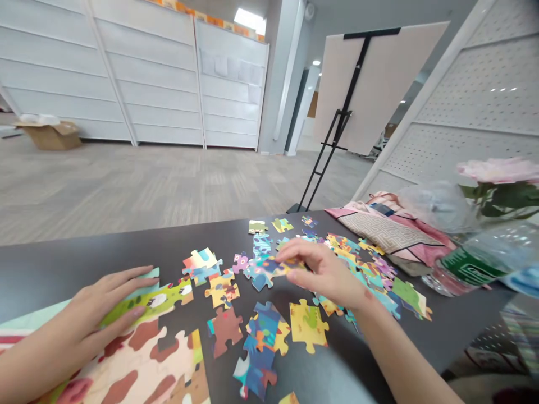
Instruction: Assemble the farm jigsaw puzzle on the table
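My left hand [105, 306] lies flat with its fingers apart on the joined part of a jigsaw puzzle [138, 359], which shows a brown-patched cow and white sheep on green. My right hand [326, 269] reaches over the loose pieces at the middle of the table, thumb and fingers curled about a multicoloured jigsaw piece [289, 267]; the fingers partly hide it. Closer to me lie a yellow piece [309, 324] with a green figure, a brown piece [226, 331] and some joined dark-blue pieces [261, 350].
Many loose pieces [353, 252] are heaped on the dark table [168, 247] to the right. Beyond them are a pink patterned cloth bag [391, 230], a green-labelled plastic bottle [475, 266] and a pink flower [499, 170]. An easel with a white board [374, 84] stands behind the table.
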The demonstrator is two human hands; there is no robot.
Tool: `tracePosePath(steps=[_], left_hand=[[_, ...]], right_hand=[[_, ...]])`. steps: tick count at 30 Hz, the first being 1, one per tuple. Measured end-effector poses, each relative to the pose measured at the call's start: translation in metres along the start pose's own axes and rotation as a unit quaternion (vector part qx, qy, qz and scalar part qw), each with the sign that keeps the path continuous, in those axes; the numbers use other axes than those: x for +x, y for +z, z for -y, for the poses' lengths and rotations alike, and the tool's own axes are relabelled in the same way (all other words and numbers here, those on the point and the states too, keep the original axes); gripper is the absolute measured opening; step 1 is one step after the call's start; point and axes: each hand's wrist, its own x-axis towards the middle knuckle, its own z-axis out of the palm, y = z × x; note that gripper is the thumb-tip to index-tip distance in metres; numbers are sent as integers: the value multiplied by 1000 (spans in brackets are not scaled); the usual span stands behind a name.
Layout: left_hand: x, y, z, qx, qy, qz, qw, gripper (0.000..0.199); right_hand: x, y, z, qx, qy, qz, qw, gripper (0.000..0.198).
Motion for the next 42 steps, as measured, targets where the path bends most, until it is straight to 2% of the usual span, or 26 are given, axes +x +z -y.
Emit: tracePosePath(steps=[4,7,9,11,13,14,16,18,24,27,30,35,37,40,42], left_hand=[[-2,-1,0,4,3,2,1000,43],[-2,1,3,3,0,-8,1000,43],[-2,4,5,2,-3,-15,1000,42],[-2,5,6,1,-5,-16,1000,42],[-2,5,7,0,-6,-11,1000,42],[-2,4,6,-1,-7,-7,1000,42],[-3,4,6,-3,-8,0,1000,42],[-4,4,6,-6,-8,-2,1000,42],[-1,15,8,-8,1,-69,998,46],[-1,18,8,0,7,-81,997,46],[-2,16,11,14,9,-75,997,43],[-2,12,17,34,23,-28,999,44],[-2,12,18,33,24,-24,999,44],[-3,13,17,29,23,-22,999,45],[-4,13,17,28,24,-24,999,46]], right_hand=[[-3,10,4,-84,7,158,984,33],[-8,4,5,-117,41,198,972,58],[-8,-3,2,-128,49,165,977,59],[-6,-8,-5,-169,61,70,981,48],[-4,-10,-17,-255,105,-20,961,47],[-3,-10,-24,-303,139,-39,942,47],[-2,-10,-38,-373,198,-23,906,50],[-2,-11,-49,-395,222,8,891,50],[1,-16,-51,-393,187,8,900,32],[2,-19,-48,-388,177,-8,905,34],[3,-23,-47,-383,168,-23,908,34],[4,-20,-46,-379,139,-42,914,26],[3,-16,-41,-349,94,-15,932,20],[1,-10,-31,-260,19,60,964,8],[0,-9,-26,-230,16,62,971,11]])
